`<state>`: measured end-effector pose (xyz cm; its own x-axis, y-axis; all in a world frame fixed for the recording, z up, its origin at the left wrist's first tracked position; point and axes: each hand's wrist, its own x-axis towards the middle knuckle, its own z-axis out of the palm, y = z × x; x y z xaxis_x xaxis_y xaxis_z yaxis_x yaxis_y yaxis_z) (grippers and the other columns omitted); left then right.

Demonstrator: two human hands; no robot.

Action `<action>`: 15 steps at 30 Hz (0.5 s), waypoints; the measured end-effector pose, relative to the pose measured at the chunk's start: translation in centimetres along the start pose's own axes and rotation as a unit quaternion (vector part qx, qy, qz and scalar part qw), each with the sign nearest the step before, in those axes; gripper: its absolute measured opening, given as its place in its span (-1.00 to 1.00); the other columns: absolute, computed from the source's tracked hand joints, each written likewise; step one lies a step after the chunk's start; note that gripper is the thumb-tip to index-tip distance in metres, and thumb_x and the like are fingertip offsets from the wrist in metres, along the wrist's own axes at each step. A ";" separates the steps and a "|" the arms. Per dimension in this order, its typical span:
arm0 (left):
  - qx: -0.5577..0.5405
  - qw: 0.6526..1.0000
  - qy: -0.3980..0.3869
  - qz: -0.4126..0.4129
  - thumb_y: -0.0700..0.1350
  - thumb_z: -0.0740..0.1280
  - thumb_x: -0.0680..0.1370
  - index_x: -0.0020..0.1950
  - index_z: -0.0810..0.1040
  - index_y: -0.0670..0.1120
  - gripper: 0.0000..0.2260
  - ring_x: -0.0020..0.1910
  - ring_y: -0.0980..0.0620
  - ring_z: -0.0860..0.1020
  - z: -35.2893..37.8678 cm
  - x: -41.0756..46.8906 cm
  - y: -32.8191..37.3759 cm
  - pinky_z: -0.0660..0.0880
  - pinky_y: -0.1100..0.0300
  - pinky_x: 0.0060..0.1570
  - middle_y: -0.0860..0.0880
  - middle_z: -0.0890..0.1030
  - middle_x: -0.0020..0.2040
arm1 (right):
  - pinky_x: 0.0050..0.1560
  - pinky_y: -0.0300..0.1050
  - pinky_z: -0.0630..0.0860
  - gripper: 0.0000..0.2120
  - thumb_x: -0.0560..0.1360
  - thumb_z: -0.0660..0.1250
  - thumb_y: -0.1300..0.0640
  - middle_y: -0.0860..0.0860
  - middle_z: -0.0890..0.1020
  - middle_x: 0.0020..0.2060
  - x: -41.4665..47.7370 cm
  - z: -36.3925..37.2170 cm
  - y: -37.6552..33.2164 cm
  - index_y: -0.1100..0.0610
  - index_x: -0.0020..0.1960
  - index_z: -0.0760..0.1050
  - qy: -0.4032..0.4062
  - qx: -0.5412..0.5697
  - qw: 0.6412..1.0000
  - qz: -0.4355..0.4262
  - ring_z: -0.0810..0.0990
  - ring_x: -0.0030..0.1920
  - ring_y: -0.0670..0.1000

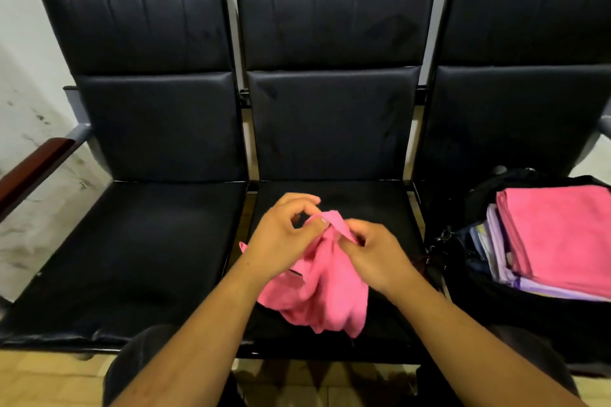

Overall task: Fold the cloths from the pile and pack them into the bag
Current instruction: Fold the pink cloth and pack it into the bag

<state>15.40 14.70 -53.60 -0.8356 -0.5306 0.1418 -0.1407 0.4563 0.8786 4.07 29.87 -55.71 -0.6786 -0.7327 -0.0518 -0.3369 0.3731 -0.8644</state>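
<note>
A crumpled pink cloth (325, 287) hangs over the middle seat (370, 205) of a black bench. My left hand (281, 235) pinches its upper edge between thumb and fingers. My right hand (373, 251) pinches the same edge just to the right. The rest of the cloth droops toward the seat's front. On the right seat an open black bag (496, 195) holds a stack of folded cloths (562, 235), pink on top with lilac ones beneath.
The left seat (132, 258) of the bench is bare, with a wooden armrest (36, 165) at its far left. A white wall stands behind the seat backs. A light wood floor shows below the bench's front edge.
</note>
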 end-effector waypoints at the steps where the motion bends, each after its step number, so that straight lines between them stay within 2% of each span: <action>1: -0.025 1.000 -0.007 -0.007 -0.09 0.43 0.59 -0.13 0.62 0.05 -0.89 0.04 0.15 0.63 -0.3 -0.1 0.5 0.58 0.03 0.13 0.11 0.66 0.03 | -0.07 -0.21 0.56 -0.77 0.58 0.31 0.18 -0.16 0.70 -0.13 0.0 -0.3 -0.1 -0.11 0.03 0.67 0.035 -0.010 0.999 0.000 0.62 -0.12 -0.21; 3: -0.031 0.999 -0.013 -0.012 -0.01 0.33 0.66 -0.10 0.56 0.01 -0.85 -0.21 0.10 0.60 -0.7 -0.3 1.6 0.58 -0.07 -0.10 0.06 0.63 -0.21 | 0.04 -0.29 0.52 -0.69 0.57 0.28 0.24 -0.17 0.69 -0.01 0.2 -0.7 -0.1 -0.08 0.15 0.66 0.087 -0.040 0.995 -0.013 0.62 0.00 -0.17; 5: -0.032 0.999 -0.013 -0.011 0.03 0.25 0.69 -0.08 0.50 0.02 -0.81 -0.35 0.18 0.47 -0.7 -0.5 2.4 0.48 0.07 -0.26 0.15 0.51 -0.34 | 0.06 -0.22 0.52 -0.71 0.55 0.27 0.26 -0.11 0.70 -0.02 0.4 -1.0 0.0 -0.02 0.13 0.65 0.097 -0.073 0.992 -0.023 0.63 0.00 -0.09; 7: -0.039 0.998 -0.047 -0.018 0.04 0.24 0.70 -0.05 0.50 0.01 -0.81 -0.33 0.24 0.43 -1.2 -0.5 2.4 0.41 0.26 -0.21 0.20 0.49 -0.32 | 0.02 -0.15 0.53 -0.79 0.60 0.27 0.18 -0.09 0.70 -0.08 0.7 -1.9 0.1 0.00 0.09 0.65 0.084 -0.099 0.991 -0.015 0.63 -0.05 -0.06; 9: -0.042 0.985 -0.152 -0.064 0.09 0.34 0.65 0.01 0.58 0.01 -0.83 -0.19 0.19 0.55 -2.4 -0.4 1.9 0.50 0.20 -0.12 0.10 0.62 -0.19 | -0.03 -0.10 0.54 -0.83 0.61 0.28 0.13 -0.08 0.69 -0.15 0.8 -3.2 0.7 0.02 0.00 0.65 0.048 -0.138 0.989 -0.015 0.63 -0.10 -0.04; 11: 0.020 0.950 -0.285 -0.123 0.17 0.48 0.53 0.07 0.65 0.04 -0.75 -0.02 0.08 0.67 -3.8 -0.5 1.0 0.61 0.05 0.04 0.01 0.71 -0.02 | -0.14 -0.08 0.49 -0.81 0.55 0.30 0.21 -0.06 0.64 -0.28 0.7 -4.6 1.4 0.04 -0.20 0.59 0.007 -0.191 0.981 -0.022 0.61 -0.19 0.00; 13: 0.119 0.895 -0.396 -0.164 0.20 0.54 0.45 0.09 0.68 0.06 -0.68 0.03 0.03 0.70 -4.7 -0.9 0.5 0.63 -0.02 0.15 0.04 0.73 0.01 | -0.22 -0.11 0.37 -0.72 0.51 0.35 0.19 -0.07 0.55 -0.41 0.4 -5.9 2.2 0.02 -0.36 0.47 -0.024 -0.249 0.967 -0.040 0.53 -0.31 -0.07; 15: 0.176 0.858 -0.443 -0.191 0.15 0.53 0.46 0.02 0.70 0.07 -0.77 0.01 0.01 0.70 -5.0 -1.1 -0.2 0.63 -0.03 0.16 0.04 0.74 -0.03 | -0.28 -0.15 0.28 -0.59 0.52 0.43 0.05 -0.06 0.47 -0.50 0.2 -6.7 2.9 0.03 -0.45 0.39 -0.059 -0.288 0.954 -0.055 0.43 -0.42 -0.12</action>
<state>19.01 11.63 -51.64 -0.7463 -0.0102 -0.6655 -0.5164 0.6396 0.5694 -1.44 34.59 -54.86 -0.5518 -0.8316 -0.0622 -0.7272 0.5164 -0.4522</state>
